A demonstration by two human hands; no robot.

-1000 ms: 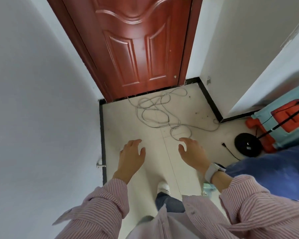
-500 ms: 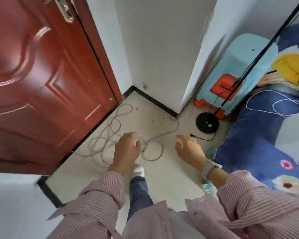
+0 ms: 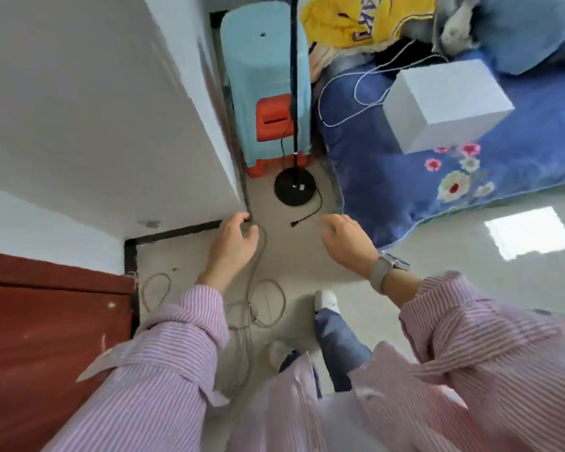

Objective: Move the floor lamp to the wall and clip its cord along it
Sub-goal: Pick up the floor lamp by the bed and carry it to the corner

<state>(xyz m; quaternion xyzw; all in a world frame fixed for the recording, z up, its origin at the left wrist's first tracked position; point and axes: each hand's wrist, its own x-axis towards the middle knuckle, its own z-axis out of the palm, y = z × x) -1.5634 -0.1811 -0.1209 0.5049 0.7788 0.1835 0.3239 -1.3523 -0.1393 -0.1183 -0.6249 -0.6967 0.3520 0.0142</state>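
Note:
The floor lamp stands ahead of me: a round black base (image 3: 295,189) on the pale floor and a thin black pole (image 3: 294,76) rising out of the top of the frame. Its black cord (image 3: 309,214) curls off the base and ends loose on the floor between my hands. My left hand (image 3: 232,244) hovers near the white wall corner (image 3: 238,177), fingers apart, holding nothing. My right hand (image 3: 346,243), with a watch on the wrist, hangs open just right of the cord's end.
A light blue stool (image 3: 265,76) stacked on an orange one (image 3: 273,117) stands behind the lamp. A blue floral quilt (image 3: 405,177) with a white box (image 3: 444,104) lies right. A grey cable (image 3: 258,288) loops on the floor by the red door (image 3: 46,337).
My view has swung right from the red door to the lamp. Both open hands now hang just short of the lamp's base, the grey cable behind them.

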